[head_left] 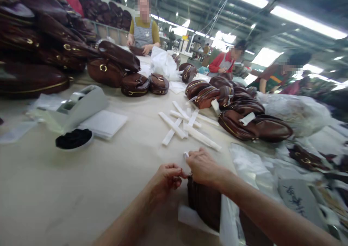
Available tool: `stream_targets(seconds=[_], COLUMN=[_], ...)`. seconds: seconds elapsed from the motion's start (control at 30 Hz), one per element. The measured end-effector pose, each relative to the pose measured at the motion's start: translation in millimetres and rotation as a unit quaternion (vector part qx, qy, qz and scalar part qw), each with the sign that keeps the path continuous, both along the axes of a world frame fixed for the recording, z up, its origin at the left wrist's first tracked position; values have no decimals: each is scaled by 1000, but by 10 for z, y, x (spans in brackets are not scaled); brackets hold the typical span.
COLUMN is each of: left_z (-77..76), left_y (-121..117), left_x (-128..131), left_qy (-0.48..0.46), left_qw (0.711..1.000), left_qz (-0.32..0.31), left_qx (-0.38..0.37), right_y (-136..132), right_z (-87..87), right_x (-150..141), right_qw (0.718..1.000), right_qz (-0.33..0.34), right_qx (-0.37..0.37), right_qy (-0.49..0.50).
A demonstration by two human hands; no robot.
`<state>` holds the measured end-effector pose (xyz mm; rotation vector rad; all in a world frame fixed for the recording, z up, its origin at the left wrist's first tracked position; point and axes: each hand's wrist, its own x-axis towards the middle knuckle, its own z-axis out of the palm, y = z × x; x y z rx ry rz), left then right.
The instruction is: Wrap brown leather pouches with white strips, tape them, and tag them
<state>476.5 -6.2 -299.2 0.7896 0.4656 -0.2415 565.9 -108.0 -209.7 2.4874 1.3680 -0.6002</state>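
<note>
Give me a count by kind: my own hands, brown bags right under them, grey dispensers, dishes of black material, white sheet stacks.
Hands: 2 (left hand, right hand)
Brown bag: 1
Grey dispenser: 1
Dish: 1
White sheet stack: 1
Total: 6

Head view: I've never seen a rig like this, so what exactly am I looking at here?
There is no machine: these are a person's bare hands, seen by a camera worn on the head, looking forward and down. It is the only view. The left hand and right hand are together at the top edge of a dark brown bag; what the fingertips pinch is too small to tell. On the pale table lie white strips, with more brown bags beyond. To the left are a grey tape dispenser, white sheets and something black in a dish.
</note>
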Motion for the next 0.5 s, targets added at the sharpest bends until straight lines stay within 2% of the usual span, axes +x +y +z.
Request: stream_targets(seconds=[0.23,0.4,0.5], left_z=[3,-25,-7], left_y=[-16,-13,-11], left_x=[25,23,5], left_qy=[-3,-9,0], left_qw=[1000,1000,1000], left_qz=[13,-2,6], left_qx=[25,25,15], right_y=[-70,-200,-250], right_z=[-22,62,136], right_x=[-1,-79,-93], right_qw=[996,994,998], right_qz=[52,37,20], right_qx=[-11,35,29], right_qy=[-76,-92,-60])
